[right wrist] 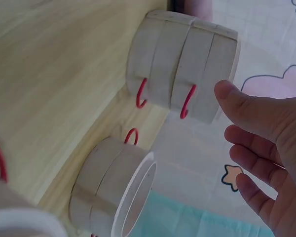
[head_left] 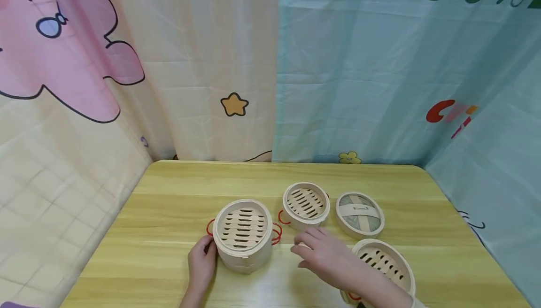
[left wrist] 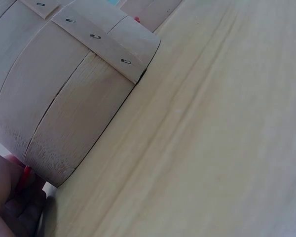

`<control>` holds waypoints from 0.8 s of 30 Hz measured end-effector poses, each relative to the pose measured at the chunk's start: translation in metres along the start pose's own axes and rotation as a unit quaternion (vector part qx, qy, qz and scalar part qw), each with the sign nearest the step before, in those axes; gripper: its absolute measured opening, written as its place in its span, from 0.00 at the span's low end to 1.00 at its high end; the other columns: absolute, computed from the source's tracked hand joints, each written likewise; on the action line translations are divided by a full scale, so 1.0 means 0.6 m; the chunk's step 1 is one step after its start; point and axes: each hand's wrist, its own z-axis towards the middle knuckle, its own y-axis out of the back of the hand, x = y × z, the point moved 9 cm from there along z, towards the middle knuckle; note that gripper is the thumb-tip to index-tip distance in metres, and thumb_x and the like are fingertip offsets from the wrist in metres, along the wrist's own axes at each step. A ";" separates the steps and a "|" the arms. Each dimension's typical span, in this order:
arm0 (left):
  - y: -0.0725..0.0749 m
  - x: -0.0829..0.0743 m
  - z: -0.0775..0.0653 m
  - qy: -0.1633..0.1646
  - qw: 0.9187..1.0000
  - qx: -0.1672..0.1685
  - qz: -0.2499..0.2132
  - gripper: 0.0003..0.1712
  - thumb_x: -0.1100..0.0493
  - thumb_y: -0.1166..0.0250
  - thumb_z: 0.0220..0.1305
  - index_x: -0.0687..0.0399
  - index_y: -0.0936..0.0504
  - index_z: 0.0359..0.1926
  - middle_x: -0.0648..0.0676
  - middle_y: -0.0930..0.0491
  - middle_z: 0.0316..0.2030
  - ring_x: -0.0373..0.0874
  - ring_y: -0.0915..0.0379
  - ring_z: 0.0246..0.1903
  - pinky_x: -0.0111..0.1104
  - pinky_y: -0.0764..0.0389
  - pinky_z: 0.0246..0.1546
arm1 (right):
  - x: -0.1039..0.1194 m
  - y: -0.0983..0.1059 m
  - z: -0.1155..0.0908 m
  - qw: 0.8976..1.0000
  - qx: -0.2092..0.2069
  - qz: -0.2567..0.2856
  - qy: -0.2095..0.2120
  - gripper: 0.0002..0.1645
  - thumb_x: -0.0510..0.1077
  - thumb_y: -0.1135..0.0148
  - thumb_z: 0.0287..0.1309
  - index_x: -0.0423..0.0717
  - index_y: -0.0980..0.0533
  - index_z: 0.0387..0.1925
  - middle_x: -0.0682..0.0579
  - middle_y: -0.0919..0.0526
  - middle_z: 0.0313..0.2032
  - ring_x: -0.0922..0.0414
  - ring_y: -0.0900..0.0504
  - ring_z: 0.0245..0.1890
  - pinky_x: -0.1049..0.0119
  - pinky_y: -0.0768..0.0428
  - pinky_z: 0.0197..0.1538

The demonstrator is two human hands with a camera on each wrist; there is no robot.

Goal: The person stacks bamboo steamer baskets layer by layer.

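Note:
A two-tier stack of bamboo steamers [head_left: 247,251] with red side handles and a slatted top stands left of the table's middle. My left hand [head_left: 201,261] is at its left side, and in the left wrist view the fingers [left wrist: 27,207] pinch a red handle [left wrist: 23,177] low on the wall. To the right of the stack, my right hand [head_left: 325,256] hovers over the table with its fingers spread and nothing in them. Behind that hand is a smaller bamboo steamer [head_left: 306,201], red handles at its sides.
A round woven steamer lid [head_left: 360,214] lies right of the smaller steamer. Another slatted steamer basket [head_left: 403,263] stands at the front right, partly covered by my right forearm. Printed curtains [head_left: 203,64] hang behind the wooden table [head_left: 169,190].

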 end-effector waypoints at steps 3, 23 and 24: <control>0.006 0.002 0.000 0.003 1.000 -0.003 0.007 0.08 0.75 0.41 0.54 0.66 0.17 0.33 0.57 0.19 0.32 0.39 0.25 0.33 0.25 0.26 0.35 | -0.009 0.013 -0.045 1.000 0.013 -0.006 -0.001 0.22 0.46 0.25 0.34 0.48 0.23 0.36 0.55 0.26 0.38 0.57 0.28 0.40 0.65 0.28 0.45; 0.004 0.001 -0.001 -0.002 1.000 -0.001 0.012 0.08 0.76 0.41 0.54 0.66 0.18 0.32 0.58 0.19 0.32 0.37 0.26 0.33 0.21 0.28 0.35 | -0.075 0.040 -0.280 0.986 0.117 0.056 -0.103 0.20 0.62 0.35 0.47 0.54 0.22 0.35 0.63 0.27 0.36 0.62 0.30 0.35 0.66 0.30 0.27; 0.003 0.001 -0.001 -0.003 1.000 0.000 0.013 0.08 0.76 0.41 0.54 0.66 0.18 0.32 0.58 0.19 0.32 0.37 0.26 0.33 0.21 0.28 0.35 | -0.076 0.040 -0.287 0.985 0.123 0.055 -0.106 0.20 0.63 0.36 0.47 0.54 0.22 0.35 0.63 0.27 0.35 0.62 0.30 0.35 0.67 0.31 0.26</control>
